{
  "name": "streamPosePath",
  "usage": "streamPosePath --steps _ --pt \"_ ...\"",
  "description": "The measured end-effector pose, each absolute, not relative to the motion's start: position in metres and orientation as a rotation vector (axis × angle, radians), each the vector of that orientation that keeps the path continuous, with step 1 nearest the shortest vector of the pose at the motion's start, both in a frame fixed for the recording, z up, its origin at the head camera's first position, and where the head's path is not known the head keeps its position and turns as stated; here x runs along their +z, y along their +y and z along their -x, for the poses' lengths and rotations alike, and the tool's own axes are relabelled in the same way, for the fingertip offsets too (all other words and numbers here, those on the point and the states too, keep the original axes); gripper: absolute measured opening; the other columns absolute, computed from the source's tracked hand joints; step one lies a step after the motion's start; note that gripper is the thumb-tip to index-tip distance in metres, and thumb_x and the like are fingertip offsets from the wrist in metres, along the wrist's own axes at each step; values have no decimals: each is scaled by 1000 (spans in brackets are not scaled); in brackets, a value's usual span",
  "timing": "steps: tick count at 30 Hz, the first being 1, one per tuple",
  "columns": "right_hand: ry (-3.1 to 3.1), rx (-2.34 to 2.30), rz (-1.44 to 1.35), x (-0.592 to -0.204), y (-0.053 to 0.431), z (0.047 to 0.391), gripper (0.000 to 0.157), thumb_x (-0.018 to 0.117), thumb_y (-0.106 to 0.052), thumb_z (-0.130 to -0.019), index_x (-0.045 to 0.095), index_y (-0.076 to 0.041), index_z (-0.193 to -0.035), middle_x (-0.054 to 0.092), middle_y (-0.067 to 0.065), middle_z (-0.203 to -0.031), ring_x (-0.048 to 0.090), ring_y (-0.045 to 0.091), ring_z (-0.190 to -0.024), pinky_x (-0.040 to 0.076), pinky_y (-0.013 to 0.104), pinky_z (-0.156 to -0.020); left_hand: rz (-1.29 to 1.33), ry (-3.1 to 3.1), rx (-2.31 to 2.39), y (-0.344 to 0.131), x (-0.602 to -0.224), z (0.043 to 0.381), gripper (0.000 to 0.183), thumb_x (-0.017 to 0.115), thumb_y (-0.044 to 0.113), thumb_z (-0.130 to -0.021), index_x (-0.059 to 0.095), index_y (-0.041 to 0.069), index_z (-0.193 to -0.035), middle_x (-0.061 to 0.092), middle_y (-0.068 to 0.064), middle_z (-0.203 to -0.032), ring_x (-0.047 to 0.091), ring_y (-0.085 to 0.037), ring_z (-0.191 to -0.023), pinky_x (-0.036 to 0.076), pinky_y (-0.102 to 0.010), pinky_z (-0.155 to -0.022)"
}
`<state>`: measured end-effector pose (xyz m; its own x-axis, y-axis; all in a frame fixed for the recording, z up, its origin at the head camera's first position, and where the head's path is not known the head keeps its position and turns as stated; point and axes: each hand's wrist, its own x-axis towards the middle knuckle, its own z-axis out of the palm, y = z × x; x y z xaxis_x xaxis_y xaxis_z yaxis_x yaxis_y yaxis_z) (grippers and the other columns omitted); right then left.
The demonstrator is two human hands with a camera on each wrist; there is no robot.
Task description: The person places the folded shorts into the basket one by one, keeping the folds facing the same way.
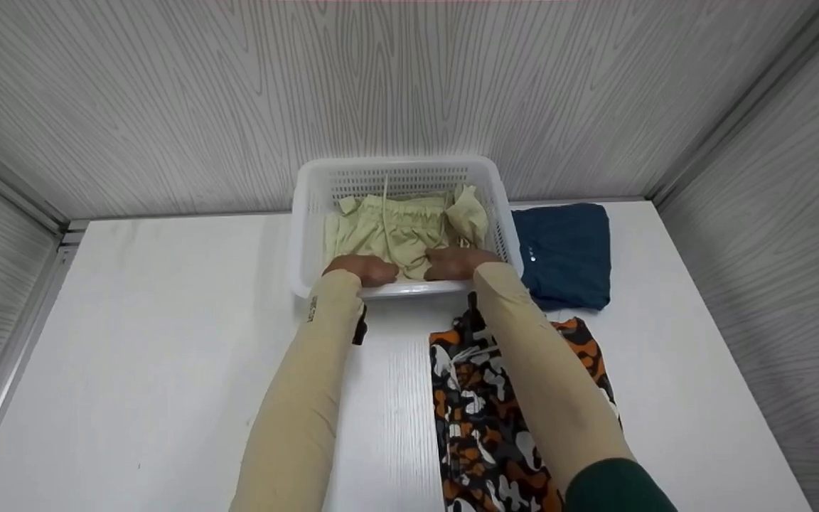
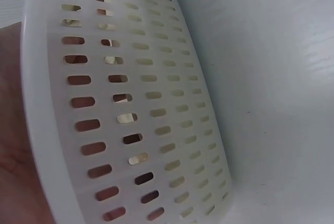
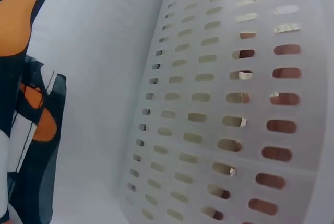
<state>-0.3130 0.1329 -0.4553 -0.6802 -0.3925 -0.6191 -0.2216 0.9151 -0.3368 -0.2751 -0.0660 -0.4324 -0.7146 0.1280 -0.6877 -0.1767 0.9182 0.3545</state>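
Pale yellow-green drawstring shorts (image 1: 409, 222) lie bunched inside a white perforated plastic basket (image 1: 399, 165). My left hand (image 1: 361, 269) reaches over the near rim and grips the shorts' near left edge. On the near right edge, my right hand (image 1: 461, 263) holds the same garment between thumb and fingers. Some fingertips are hidden by the cloth and the backs of the hands. Both wrist views look along the basket's outer wall (image 2: 156, 125), and skin and pale cloth show through its slots.
A folded dark blue garment (image 1: 566, 252) lies right of the basket. Camouflage-print cloth (image 1: 480, 427) in orange, black and white lies in front, partly under the right forearm. The white table (image 1: 168, 341) meets grey wood-grain panels (image 1: 395, 78) at the back and sides.
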Motion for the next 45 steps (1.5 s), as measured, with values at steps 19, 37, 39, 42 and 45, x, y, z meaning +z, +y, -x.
streamPosePath --steps 19,37,39,42,45 --pt "2815 -958 649 -425 191 249 36 54 -17 -106 59 -2 -139 56 15 -142 48 30 -135 39 45 -111 -555 2929 1033 -61 -417 226 26 51 14 -105 71 9 -121 67 -8 -121 62 -27 -111 51 -44 -91" --pt "3073 -922 813 -516 260 127 53 69 -32 -97 58 -10 -144 43 24 -153 32 50 -143 20 66 -116 -1239 2826 823 25 -492 39 34 57 31 -104 65 26 -136 48 -10 -151 43 -32 -139 40 -53 -110" --pt "3019 -832 722 -518 265 127 63 67 -44 -97 51 -16 -151 35 24 -158 24 50 -146 11 68 -117 -1192 2745 750 34 -500 29 40 49 38 -107 57 31 -145 37 -10 -160 31 -35 -147 32 -56 -115" --pt "2939 -711 608 -522 269 128 74 62 -56 -95 40 -23 -158 24 23 -163 16 47 -150 6 66 -118 -1089 2688 632 42 -512 19 47 36 48 -109 43 38 -154 22 -9 -167 15 -34 -153 22 -58 -119" --pt "2903 -629 542 -525 270 127 78 59 -61 -95 35 -24 -160 18 22 -165 13 45 -151 6 64 -119 -1063 2728 499 45 -521 15 49 31 52 -108 38 42 -156 18 -8 -168 11 -31 -154 19 -55 -121"
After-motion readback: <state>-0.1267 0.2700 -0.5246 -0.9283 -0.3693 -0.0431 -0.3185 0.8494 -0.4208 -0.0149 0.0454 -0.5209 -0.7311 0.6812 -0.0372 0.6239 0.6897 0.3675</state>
